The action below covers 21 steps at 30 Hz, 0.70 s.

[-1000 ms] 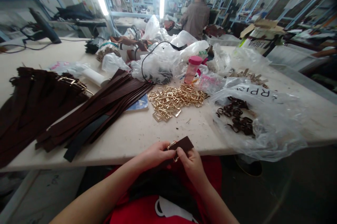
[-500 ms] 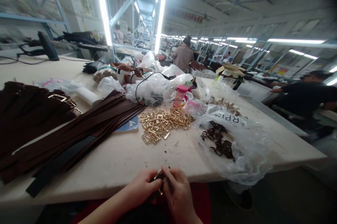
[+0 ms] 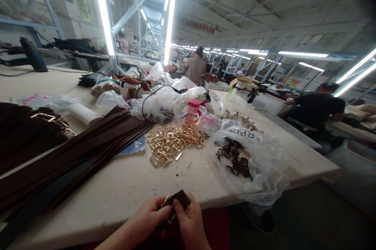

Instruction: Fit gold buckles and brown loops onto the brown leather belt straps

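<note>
Lying at far left: dark straps (image 3: 17,136) with gold buckles at the upper end. Next to them, a white roll (image 3: 84,115) and a fanned stack of brown straps (image 3: 100,140), its upper end partly over a blue booklet (image 3: 135,146). Stack runs toward the lower left; a careless forearm could spread it.

Centre: loose pile of gold buckles (image 3: 169,142), many overlapping. They could hook together and come up in clumps.

Left hand (image 3: 148,214): thumb and fingers closed on one gold buckle (image 3: 164,202), at the table's front edge. Right hand (image 3: 190,218), just beside it: thumb pressed on a short dark strap end (image 3: 182,198), fingers mostly hidden behind. Strap and buckle meet between the thumbs; cannot tell whether the strap passes through. Judged risk: a loose left pinch lets the buckle twist, seating the strap crooked; a slip here could drop it toward the lap.

Right: clear plastic bag (image 3: 272,168) around dark loops (image 3: 236,158), overhanging the front edge. A snagged elbow might drag it off.
</note>
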Tool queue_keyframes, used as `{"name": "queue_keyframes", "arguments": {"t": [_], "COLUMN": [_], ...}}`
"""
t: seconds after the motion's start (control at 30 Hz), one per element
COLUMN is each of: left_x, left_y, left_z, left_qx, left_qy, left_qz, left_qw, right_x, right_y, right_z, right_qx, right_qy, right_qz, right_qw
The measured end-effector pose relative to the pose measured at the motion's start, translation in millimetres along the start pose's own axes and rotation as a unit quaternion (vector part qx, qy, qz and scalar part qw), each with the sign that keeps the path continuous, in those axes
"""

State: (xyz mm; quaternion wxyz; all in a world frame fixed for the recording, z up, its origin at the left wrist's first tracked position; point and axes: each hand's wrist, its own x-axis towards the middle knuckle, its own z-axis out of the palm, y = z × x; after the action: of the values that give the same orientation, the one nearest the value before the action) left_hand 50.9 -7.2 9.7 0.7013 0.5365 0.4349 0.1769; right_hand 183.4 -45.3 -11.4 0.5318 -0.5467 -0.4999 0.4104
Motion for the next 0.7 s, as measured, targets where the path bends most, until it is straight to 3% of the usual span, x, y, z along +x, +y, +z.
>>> {"name": "queue_keyframes", "arguments": {"t": [0.07,0.13,0.23,0.33,0.43,0.53,0.6,0.7], "left_x": [2,4,6,2,-4,-8,-8,-8], "left_y": [-3,-6,-11,-10,-5,-1,-1,-2], "left_z": [0.1,0.9,1.9,-0.1,-3.7,-4.9,-3.9,-1.9], "left_qx": [-0.009,0.003,0.039,0.066,0.053,0.020,0.002,0.001], "left_qy": [0.000,0.008,0.028,-0.007,-0.059,-0.070,-0.065,-0.048], "left_qz": [0.006,0.012,0.004,0.017,0.017,0.003,-0.001,0.002], "left_qw": [1.000,1.000,0.999,0.998,0.997,0.997,0.998,0.999], "right_x": [-2,-2,0,2,0,-3,-5,-7], "right_y": [2,7,18,25,23,18,17,18], "right_z": [-1,-2,-2,-2,-3,-1,0,0], "right_qx": [-0.086,-0.091,0.064,0.231,0.314,0.346,0.320,0.182], "right_qy": [0.008,0.003,-0.007,-0.028,-0.047,-0.064,-0.052,0.016], "right_qz": [-0.073,-0.085,0.031,0.161,0.207,0.211,0.198,0.121], "right_qw": [0.994,0.992,0.997,0.959,0.926,0.912,0.925,0.976]}}
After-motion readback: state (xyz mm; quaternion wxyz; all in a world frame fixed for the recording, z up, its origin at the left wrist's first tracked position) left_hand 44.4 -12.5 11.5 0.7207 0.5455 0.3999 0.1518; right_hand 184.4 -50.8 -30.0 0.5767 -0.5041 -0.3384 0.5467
